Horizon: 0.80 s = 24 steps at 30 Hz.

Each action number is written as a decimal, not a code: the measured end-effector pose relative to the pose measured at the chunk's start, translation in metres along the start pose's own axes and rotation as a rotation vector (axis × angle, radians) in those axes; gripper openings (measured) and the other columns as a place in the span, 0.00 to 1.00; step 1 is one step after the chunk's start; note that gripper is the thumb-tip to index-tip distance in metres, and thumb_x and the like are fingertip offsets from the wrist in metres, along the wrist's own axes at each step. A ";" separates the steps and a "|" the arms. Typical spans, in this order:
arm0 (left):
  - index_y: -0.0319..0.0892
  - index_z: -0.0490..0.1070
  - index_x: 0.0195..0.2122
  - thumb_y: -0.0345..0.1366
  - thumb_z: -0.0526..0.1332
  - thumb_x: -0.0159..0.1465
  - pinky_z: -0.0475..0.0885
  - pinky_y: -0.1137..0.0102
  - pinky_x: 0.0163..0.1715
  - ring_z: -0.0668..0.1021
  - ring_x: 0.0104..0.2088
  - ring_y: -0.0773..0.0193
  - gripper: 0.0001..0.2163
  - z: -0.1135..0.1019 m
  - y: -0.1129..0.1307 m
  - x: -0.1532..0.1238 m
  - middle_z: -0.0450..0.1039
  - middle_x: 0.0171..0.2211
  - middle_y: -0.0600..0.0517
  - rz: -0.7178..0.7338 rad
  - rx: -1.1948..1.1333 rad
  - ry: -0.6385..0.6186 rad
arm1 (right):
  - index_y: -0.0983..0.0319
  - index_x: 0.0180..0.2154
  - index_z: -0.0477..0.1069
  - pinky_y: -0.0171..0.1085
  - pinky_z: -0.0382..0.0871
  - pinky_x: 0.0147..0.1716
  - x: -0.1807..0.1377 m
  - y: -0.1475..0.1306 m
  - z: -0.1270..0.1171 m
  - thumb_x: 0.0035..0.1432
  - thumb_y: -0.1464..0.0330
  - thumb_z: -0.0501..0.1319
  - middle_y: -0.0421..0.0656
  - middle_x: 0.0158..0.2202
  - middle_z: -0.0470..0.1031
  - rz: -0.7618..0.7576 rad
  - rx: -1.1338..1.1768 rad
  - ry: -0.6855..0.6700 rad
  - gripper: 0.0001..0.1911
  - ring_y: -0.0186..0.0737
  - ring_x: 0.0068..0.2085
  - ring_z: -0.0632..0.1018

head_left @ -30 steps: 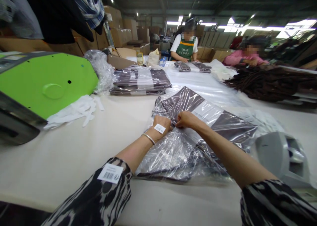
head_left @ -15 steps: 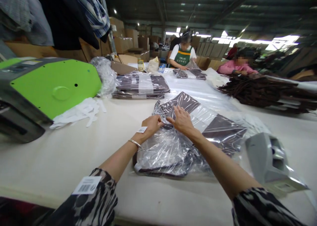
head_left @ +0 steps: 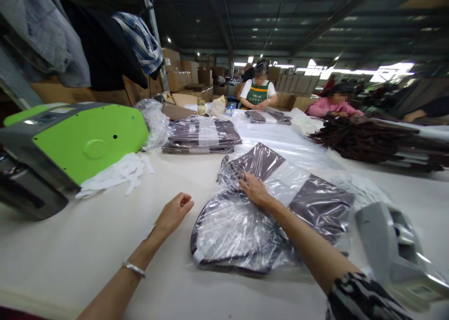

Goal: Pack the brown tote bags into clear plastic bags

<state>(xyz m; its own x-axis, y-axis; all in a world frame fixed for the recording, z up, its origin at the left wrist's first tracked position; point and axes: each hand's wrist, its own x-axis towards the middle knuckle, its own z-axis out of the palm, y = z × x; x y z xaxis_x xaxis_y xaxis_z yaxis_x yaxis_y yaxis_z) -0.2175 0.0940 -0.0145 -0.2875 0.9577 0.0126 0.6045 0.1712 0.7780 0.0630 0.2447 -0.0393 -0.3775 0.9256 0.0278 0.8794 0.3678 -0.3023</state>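
A folded dark brown item with a broad pale band lies in a clear plastic bag [head_left: 322, 198] in front of me, the loose plastic bunched over its left part. My right hand [head_left: 255, 189] rests on this bag near its upper left side, fingers spread and palm down. Left of the bag, apart from it, my left hand [head_left: 175, 211] hovers over the table with curled fingers and the thumb drawn in. I see nothing held in it. A silver bangle [head_left: 133, 269] is on that wrist, and a white label stands edge-on near the hand.
A green and grey machine [head_left: 94, 137] stands left, beside white strips [head_left: 122, 172]. Bagged brown items [head_left: 205, 133] are stacked behind. A grey tape dispenser [head_left: 382, 245] sits right, with a dark brown pile [head_left: 375, 140] beyond. Co-workers [head_left: 258, 93] are across the table.
My left hand has let go of the plastic and moved left and down, away from the bag. My right hand stays on the bag. The view has tilted up slightly.
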 end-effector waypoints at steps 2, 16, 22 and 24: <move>0.44 0.72 0.37 0.49 0.58 0.57 0.73 0.63 0.42 0.79 0.39 0.55 0.15 0.000 -0.001 -0.004 0.79 0.36 0.49 -0.011 -0.040 -0.039 | 0.66 0.69 0.46 0.53 0.49 0.65 0.001 0.005 -0.001 0.69 0.50 0.35 0.53 0.70 0.49 0.017 0.000 0.014 0.37 0.50 0.70 0.53; 0.43 0.68 0.29 0.50 0.58 0.58 0.60 0.69 0.28 0.76 0.33 0.56 0.15 0.033 0.025 0.001 0.74 0.30 0.50 0.007 0.511 -0.362 | 0.67 0.69 0.48 0.50 0.55 0.64 -0.025 0.011 -0.053 0.69 0.52 0.41 0.55 0.70 0.51 0.028 0.288 0.094 0.36 0.51 0.68 0.57; 0.36 0.66 0.47 0.47 0.57 0.62 0.71 0.65 0.38 0.78 0.42 0.54 0.20 0.021 0.035 -0.014 0.75 0.43 0.43 0.015 0.243 -0.227 | 0.56 0.62 0.64 0.53 0.56 0.64 -0.169 0.042 -0.092 0.61 0.52 0.59 0.47 0.63 0.66 -0.173 0.357 0.232 0.31 0.52 0.63 0.66; 0.36 0.64 0.54 0.43 0.59 0.62 0.70 0.61 0.48 0.75 0.50 0.51 0.22 0.022 0.042 -0.040 0.72 0.52 0.40 0.249 0.374 -0.069 | 0.58 0.57 0.69 0.56 0.60 0.62 -0.219 0.064 -0.089 0.58 0.53 0.61 0.49 0.59 0.70 0.044 0.445 0.322 0.28 0.55 0.59 0.70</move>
<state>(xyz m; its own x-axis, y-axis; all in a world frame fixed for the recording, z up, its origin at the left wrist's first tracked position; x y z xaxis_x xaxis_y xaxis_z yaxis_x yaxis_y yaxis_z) -0.1643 0.0680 0.0040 -0.0573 0.9913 0.1189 0.8795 -0.0063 0.4758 0.2279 0.0739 0.0204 -0.1736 0.9456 0.2751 0.6585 0.3191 -0.6816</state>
